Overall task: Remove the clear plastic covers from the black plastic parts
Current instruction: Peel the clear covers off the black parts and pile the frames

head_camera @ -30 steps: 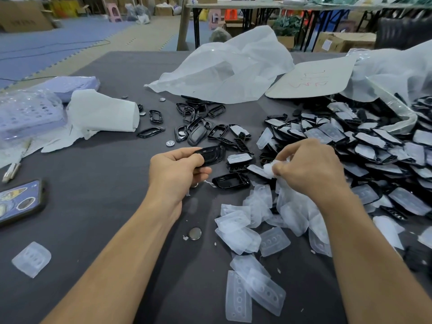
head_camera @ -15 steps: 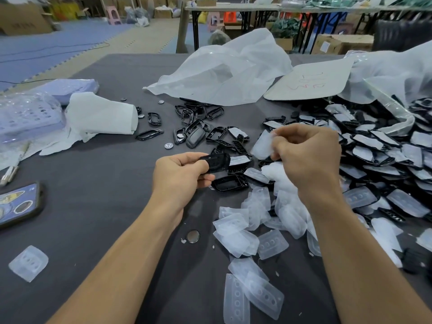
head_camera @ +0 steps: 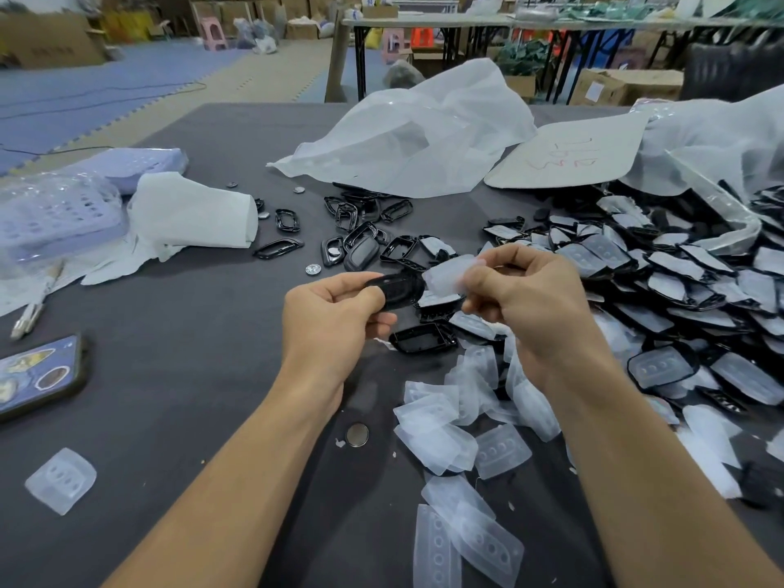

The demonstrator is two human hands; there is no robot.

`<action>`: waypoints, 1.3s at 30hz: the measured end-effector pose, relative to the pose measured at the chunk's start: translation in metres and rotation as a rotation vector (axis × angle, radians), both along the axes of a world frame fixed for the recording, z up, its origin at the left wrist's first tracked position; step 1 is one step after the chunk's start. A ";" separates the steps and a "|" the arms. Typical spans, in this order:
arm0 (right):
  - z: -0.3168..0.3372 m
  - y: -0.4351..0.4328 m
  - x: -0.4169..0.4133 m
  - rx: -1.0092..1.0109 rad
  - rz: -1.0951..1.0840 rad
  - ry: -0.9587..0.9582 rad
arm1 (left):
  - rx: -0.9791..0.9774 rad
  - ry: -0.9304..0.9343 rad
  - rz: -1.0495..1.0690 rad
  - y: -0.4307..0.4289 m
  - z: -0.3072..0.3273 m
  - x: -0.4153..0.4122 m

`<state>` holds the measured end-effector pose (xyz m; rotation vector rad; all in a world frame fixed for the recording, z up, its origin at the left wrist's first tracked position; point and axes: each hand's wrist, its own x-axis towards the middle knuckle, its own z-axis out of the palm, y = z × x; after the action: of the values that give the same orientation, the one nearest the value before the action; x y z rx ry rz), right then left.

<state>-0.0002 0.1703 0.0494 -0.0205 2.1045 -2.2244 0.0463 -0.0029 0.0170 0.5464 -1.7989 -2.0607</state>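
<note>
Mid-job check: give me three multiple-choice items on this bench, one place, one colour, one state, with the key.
1. Where does the phone lie? A. near the table's left edge B. on a chair C. on the floor
2. What colour is the part in the left hand? A. white B. black C. blue
3. What is the right hand doing? A. resting flat B. clenched empty C. pinching a clear cover
Key: 1 A, it lies far left on the table; 2 B, a glossy black shell; 3 C, it grips the cover's edge.

Black part (head_camera: 399,290), translucent white cover (head_camera: 449,275), dark grey table (head_camera: 191,333)
</note>
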 end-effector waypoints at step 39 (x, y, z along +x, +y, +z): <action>0.002 0.006 -0.006 -0.202 -0.066 -0.111 | -0.308 -0.232 -0.698 -0.008 0.008 0.011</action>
<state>-0.0059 0.1765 0.0514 0.1582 1.8447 -2.4057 0.0577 -0.0105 0.0247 0.0610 -2.6714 -2.1006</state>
